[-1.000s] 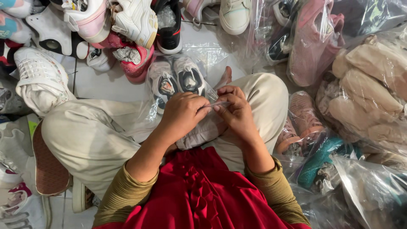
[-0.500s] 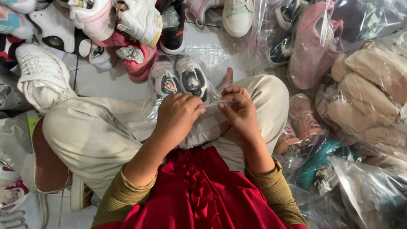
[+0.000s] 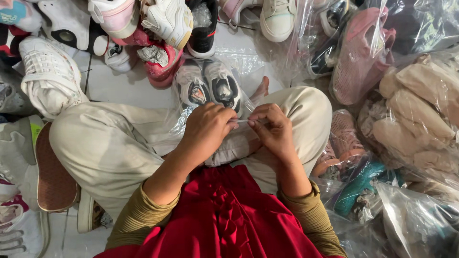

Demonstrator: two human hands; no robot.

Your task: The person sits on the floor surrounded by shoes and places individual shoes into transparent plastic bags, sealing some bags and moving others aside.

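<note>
My fingers (image 3: pixel 233 120): both hands pinch the bag's mouth shut between them | clear bag (image 3: pixel 184 122) holding grey sneakers (image 3: pixel 210 88) rests on my lap, steadied for sealing.

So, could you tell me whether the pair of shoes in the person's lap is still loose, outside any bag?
No, the pair of shoes sits inside a clear plastic bag whose edge both hands pinch.

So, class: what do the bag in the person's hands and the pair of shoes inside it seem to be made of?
Bag: thin clear plastic film, glossy; it crinkles, glints and shows its contents.
Pair of shoes: probably synthetic fabric or leatherette in grey and white, matte; the film blurs the detail.
The left hand and right hand pinch the bag's open edge.
</note>
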